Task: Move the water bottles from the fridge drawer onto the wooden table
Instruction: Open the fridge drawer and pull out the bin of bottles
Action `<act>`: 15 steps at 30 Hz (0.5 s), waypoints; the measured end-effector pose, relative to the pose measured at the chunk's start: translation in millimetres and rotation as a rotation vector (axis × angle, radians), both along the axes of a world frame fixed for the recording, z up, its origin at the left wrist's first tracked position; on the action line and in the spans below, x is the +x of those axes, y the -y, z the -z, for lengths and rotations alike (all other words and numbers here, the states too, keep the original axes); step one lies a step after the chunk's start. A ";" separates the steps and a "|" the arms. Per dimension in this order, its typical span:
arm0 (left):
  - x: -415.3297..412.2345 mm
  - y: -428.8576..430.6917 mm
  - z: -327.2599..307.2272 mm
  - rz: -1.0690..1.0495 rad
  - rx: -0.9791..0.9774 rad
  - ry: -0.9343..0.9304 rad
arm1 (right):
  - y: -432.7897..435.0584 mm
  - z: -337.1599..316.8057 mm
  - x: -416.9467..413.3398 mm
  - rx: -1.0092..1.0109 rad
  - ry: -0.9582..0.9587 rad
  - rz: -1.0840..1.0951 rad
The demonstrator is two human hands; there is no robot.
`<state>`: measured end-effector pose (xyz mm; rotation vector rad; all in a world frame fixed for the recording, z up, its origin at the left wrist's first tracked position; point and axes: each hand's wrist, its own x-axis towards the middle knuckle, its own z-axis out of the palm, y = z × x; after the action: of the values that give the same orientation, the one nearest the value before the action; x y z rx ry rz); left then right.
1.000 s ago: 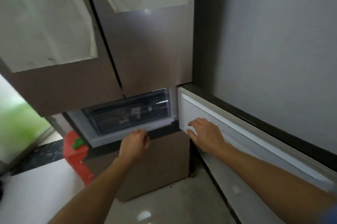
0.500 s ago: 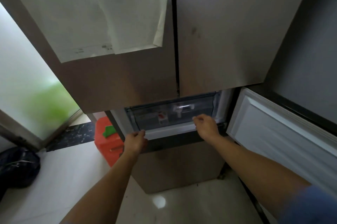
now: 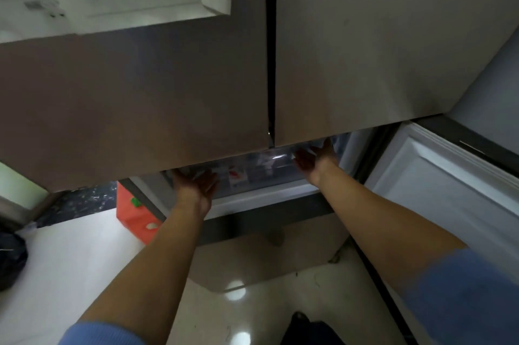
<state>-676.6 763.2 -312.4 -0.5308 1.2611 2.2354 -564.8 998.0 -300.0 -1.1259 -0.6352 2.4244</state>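
Note:
The fridge drawer (image 3: 261,173) sits in the open lower compartment, just under the two shut upper doors. Its front is clear plastic, and blurred red and white labels (image 3: 238,176) show through it; no bottle shape is plain. My left hand (image 3: 196,183) grips the drawer's front at its left end, palm turned up. At the right end my right hand (image 3: 313,159) grips the same front, also palm up. The lower edge of the upper doors hides part of the fingertips. The wooden table is out of view.
The lower right fridge door (image 3: 438,193) stands swung open on my right. An orange-red box (image 3: 134,215) is on the floor left of the fridge, and a dark bag (image 3: 11,260) lies at the far left. Pale shiny floor tiles (image 3: 252,313) lie below me.
My right hand left the open door and moved to the drawer's front. Both hands turned palm up and reached deeper under the upper doors. The view moved closer and tilted up.

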 end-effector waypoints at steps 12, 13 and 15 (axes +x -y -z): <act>16.8 -17.7 -12.8 -0.024 0.216 0.021 | -8.0 1.0 9.2 -0.081 -0.052 -0.103; 20.3 -16.2 -13.9 -0.018 0.182 0.014 | -6.0 0.3 12.6 -0.080 -0.039 -0.099; 28.6 -12.2 -16.2 -0.016 0.136 0.018 | -1.8 -1.3 20.7 -0.074 -0.012 -0.093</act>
<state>-648.0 775.4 -296.2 -0.5092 1.0904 2.3041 -544.1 999.8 -298.7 -1.1331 -0.6117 2.5507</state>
